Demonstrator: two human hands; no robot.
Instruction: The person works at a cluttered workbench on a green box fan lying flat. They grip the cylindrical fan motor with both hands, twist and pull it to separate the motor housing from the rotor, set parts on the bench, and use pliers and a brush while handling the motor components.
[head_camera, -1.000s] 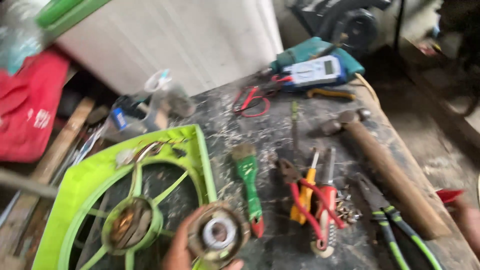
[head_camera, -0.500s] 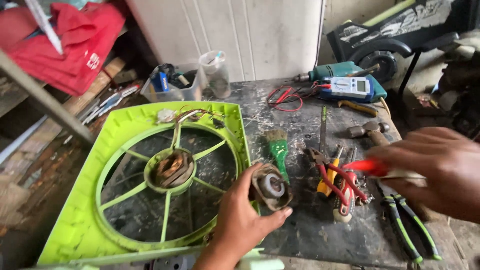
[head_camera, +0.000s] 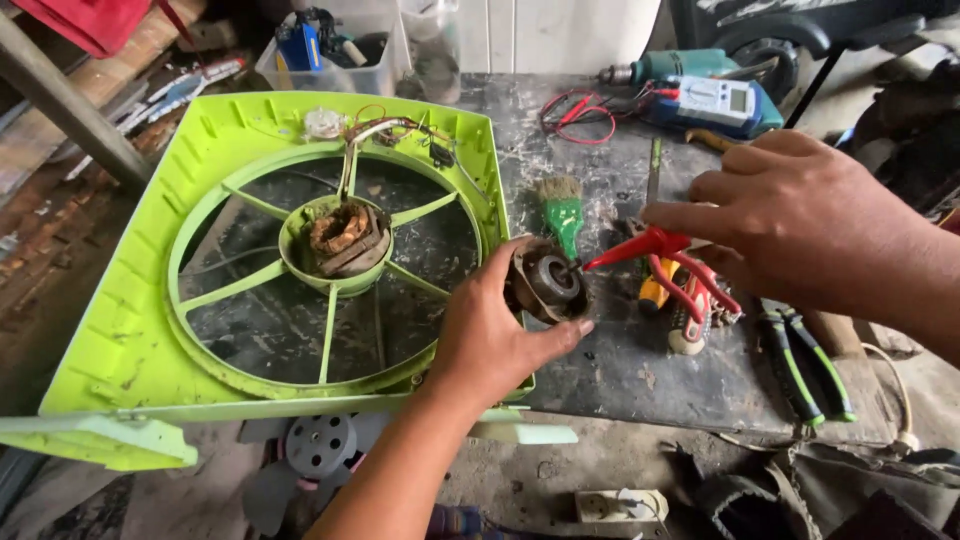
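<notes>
Motor part (head_camera: 548, 282), round with a dark hub, sits gripped in the left hand (head_camera: 495, 335) just off the right edge of the lime-green fan frame (head_camera: 130, 330), above the worn workbench (head_camera: 640, 370). Half a second ago the right hand (head_camera: 800, 215) was further right with the red-handled pliers (head_camera: 655, 250); now it has closed in, clamped on those handles, and the tips point at the hub. A green brush (head_camera: 563, 208) lies just behind.

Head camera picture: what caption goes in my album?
Left hand holds a round motor part while right hand brings red-handled pliers beside a green fan frame.
</notes>
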